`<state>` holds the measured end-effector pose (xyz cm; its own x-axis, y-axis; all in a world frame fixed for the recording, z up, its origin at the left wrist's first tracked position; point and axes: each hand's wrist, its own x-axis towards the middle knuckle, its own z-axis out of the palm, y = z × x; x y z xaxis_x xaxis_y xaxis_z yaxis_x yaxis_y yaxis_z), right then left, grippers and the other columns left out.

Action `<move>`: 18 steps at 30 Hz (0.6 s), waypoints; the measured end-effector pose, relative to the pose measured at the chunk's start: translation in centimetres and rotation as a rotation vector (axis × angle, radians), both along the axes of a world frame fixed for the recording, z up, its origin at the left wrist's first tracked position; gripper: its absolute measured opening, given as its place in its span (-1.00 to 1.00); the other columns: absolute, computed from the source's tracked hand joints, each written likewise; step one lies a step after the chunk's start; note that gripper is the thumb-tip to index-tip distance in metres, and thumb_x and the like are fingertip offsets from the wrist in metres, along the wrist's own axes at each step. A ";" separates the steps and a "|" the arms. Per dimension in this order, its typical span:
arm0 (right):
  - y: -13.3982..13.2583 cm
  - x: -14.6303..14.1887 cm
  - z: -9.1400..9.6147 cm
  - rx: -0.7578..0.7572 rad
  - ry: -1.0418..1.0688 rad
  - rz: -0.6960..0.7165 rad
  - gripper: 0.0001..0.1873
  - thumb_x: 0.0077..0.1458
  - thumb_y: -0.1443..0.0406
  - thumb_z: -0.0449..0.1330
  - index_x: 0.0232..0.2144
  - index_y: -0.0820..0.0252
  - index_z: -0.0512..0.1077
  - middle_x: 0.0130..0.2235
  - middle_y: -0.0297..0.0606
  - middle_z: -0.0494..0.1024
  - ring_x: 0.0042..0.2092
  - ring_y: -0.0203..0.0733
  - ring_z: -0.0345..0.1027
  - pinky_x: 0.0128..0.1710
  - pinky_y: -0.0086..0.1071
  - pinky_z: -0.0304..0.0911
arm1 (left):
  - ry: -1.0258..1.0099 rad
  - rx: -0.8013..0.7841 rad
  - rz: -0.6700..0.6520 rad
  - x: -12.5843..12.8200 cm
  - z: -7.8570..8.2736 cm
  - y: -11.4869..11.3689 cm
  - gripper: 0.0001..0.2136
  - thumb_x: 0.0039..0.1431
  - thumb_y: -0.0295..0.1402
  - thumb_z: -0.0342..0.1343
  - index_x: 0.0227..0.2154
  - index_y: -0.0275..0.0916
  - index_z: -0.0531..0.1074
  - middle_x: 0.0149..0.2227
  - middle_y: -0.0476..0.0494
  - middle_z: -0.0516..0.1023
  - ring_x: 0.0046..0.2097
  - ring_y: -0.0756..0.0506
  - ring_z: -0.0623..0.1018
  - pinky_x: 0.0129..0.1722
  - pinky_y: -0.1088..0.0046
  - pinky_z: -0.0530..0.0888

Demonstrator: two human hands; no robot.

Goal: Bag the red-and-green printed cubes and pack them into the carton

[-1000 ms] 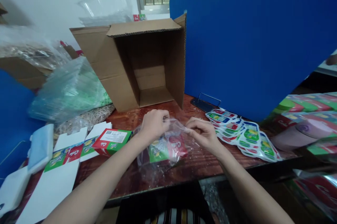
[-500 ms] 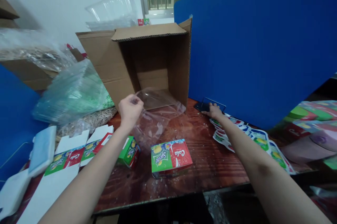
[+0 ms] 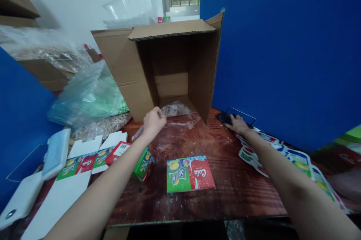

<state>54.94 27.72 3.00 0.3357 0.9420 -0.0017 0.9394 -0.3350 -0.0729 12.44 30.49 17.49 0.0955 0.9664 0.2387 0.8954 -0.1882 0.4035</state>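
My left hand [image 3: 154,122] is closed on a clear plastic bag [image 3: 179,110], which lies crumpled at the mouth of an open cardboard box [image 3: 120,70]. At the foot of the blue panel, my right hand [image 3: 237,124] grips the near side of a dark phone [image 3: 222,117]; its fingertips are partly hidden. In front of both hands a small Sprite and Cola carton [image 3: 190,173] lies on the wooden table [image 3: 225,195]. Another small green and red carton [image 3: 144,164] sits beside my left forearm.
The blue panel [image 3: 282,52] stands along the right. Printed cutouts [image 3: 300,163] lie under my right forearm. To the left are unfolded cartons [image 3: 76,164], a white and blue plastic object [image 3: 56,153], and bagged green filler [image 3: 90,97].
My left hand has moved slightly, and the plastic bag has sunk lower and bunched up near the box mouth. My right hand stays at the phone. The whole view has shifted somewhat.
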 end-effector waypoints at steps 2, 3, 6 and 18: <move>-0.2 -0.5 0.4 0.023 -0.001 0.025 -0.30 0.19 -0.03 0.05 0.22 0.28 0.15 0.00 0.20 0.31 0.04 0.24 0.25 -0.04 -0.12 0.18 | -0.016 -0.049 0.005 0.3 -0.5 0.2 -0.96 0.05 -0.38 0.02 -0.45 -0.15 0.35 -0.34 -0.11 0.58 -0.21 -0.17 0.56 -0.27 0.40 0.36; -0.4 -0.8 0.7 0.038 0.005 0.039 -0.29 0.19 -0.04 0.05 0.23 0.27 0.13 -0.02 0.18 0.33 0.03 0.22 0.27 -0.04 -0.14 0.19 | -0.018 -0.066 0.005 0.4 -0.8 0.3 -0.96 0.05 -0.38 0.01 -0.45 -0.15 0.35 -0.34 -0.11 0.58 -0.22 -0.17 0.57 -0.28 0.40 0.36; -1.9 -1.8 2.4 0.168 0.115 0.118 -0.28 0.15 -0.07 0.08 0.21 0.23 0.14 -0.02 0.11 0.37 0.01 0.17 0.31 -0.03 -0.16 0.22 | -0.016 -0.098 0.002 0.6 -1.4 0.5 -0.95 0.06 -0.41 0.00 -0.42 -0.16 0.35 -0.33 -0.15 0.59 -0.22 -0.19 0.58 -0.29 0.38 0.37; -10.7 -13.7 11.4 0.293 0.749 0.555 -0.54 0.08 -0.01 0.23 -0.05 0.08 0.41 -0.13 -0.21 0.53 -0.11 -0.06 0.41 -0.18 -0.27 0.34 | -0.028 -0.092 -0.321 5.4 -1.9 -3.4 -0.75 0.28 -0.34 -0.16 -0.21 -0.17 0.45 -0.17 -0.26 0.61 -0.05 -0.26 0.57 -0.07 0.27 0.38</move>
<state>41.24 17.01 14.35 -0.1484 0.9629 0.2255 0.6346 0.2676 -0.7250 17.85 27.07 15.61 0.3932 0.9057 0.1581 0.7849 -0.4203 0.4554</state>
